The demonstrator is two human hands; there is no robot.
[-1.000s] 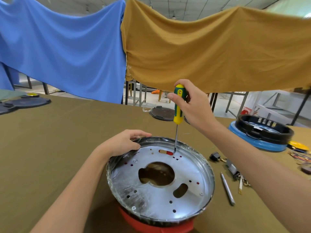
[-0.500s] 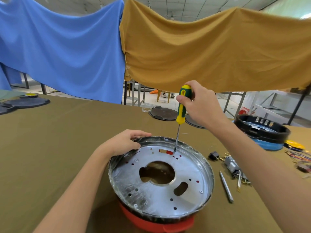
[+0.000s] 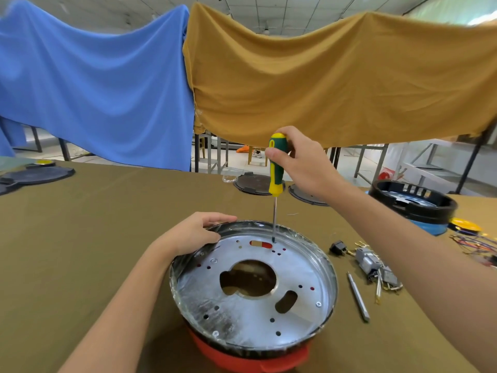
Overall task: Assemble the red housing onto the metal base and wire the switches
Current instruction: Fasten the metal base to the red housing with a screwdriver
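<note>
The base (image 3: 252, 286) sits upturned on the red housing (image 3: 250, 358) at the near edge of the table (image 3: 80, 238). The right hand (image 3: 304, 162) has its fingers (image 3: 274, 153) wrapped tight around the screwdriver (image 3: 276, 168); over the last second the handle has swung from a lean back to nearly upright, while the tip stays planted in a hole just right of the red slot (image 3: 261, 244). The left hand (image 3: 193, 234) still presses flat on the far-left rim, fingers curled over it, gripping nothing else. That suggests the screw is being driven, fastening base to housing. The switches (image 3: 371, 265) lie untouched at the right, so wiring is not begun.
</note>
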